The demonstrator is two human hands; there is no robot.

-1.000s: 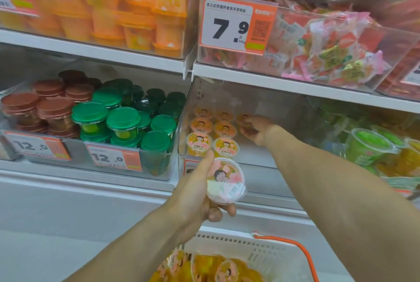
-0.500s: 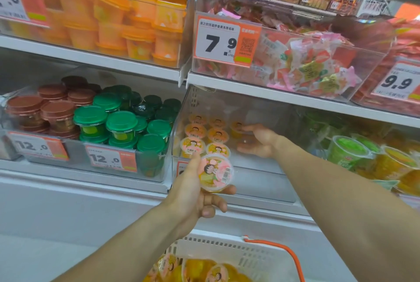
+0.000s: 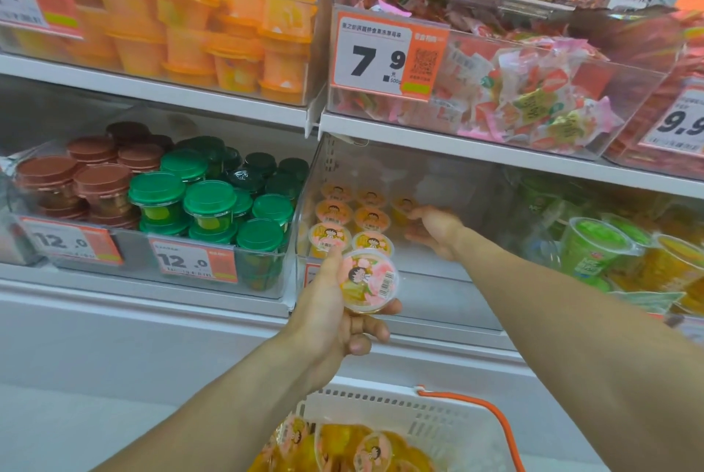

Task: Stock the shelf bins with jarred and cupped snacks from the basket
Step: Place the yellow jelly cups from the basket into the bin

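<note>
1. The landmark is the clear bin (image 3: pixel 438 281) on the middle shelf, partly filled: rows of sealed snack cups (image 3: pixel 330 237) stand along its left side, and its right part holds none.
2. The left hand (image 3: pixel 327 315) holds one cup (image 3: pixel 368 279) just in front of the bin's front wall, near its left corner. Thumb and fingers are clamped round the cup, its printed lid tilted towards the camera.
3. The right hand (image 3: pixel 434 229) reaches inside the bin, just right of the back rows, fingers relaxed and holding nothing; it seems to touch the cup (image 3: pixel 403 207) nearest it, though I cannot tell for certain.
4. Below the bin, the basket (image 3: pixel 419 418) holds more cups.
5. The step in hand looks like placing: one cup set down, the next waiting.
6. The next move probably calls for lifting the held cup over the front wall, levelling it, and setting it upright beside the standing rows without knocking them.
</note>
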